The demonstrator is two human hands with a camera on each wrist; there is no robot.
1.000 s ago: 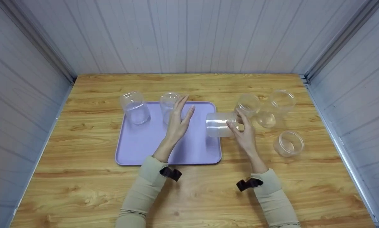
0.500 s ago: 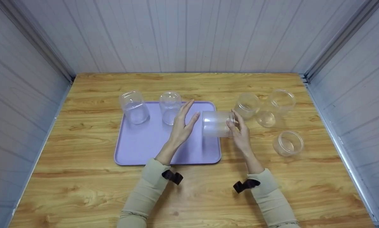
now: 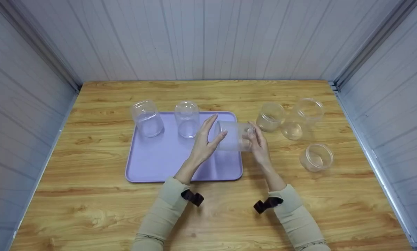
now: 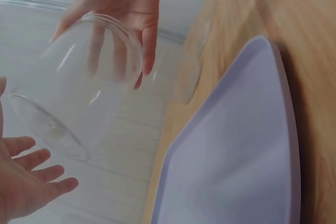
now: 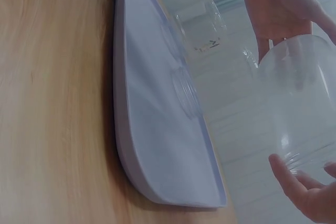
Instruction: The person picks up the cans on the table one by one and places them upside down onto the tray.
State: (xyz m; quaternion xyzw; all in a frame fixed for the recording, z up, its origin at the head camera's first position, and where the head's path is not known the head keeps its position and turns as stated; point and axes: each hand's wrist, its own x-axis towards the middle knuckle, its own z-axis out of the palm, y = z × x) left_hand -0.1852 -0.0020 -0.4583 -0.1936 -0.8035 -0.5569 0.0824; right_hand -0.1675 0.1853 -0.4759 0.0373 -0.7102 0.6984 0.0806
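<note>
A clear plastic jar [image 3: 231, 137] is held on its side above the right end of the lilac tray [image 3: 159, 164]. My right hand [image 3: 260, 148] grips it at the threaded mouth end. My left hand [image 3: 205, 144] is spread at the base end, thumb and fingers fairly straight; in the left wrist view its fingers [image 4: 39, 166] lie close to the base, and contact is hard to tell. Two similar jars, a left one [image 3: 149, 120] and a middle one [image 3: 187, 120], stand upright on the tray's far part.
Right of the tray, more clear jars stand on the wooden table [image 3: 90, 209]: a near one [image 3: 316, 158], a far one [image 3: 271, 116], and a taller one [image 3: 309, 109] at the far right. Panelled walls [image 3: 201, 42] enclose the table at the back and sides.
My right hand has carried the jar left, farther over the tray. My left hand has moved right to the jar's base end. The standing jars have stayed put.
</note>
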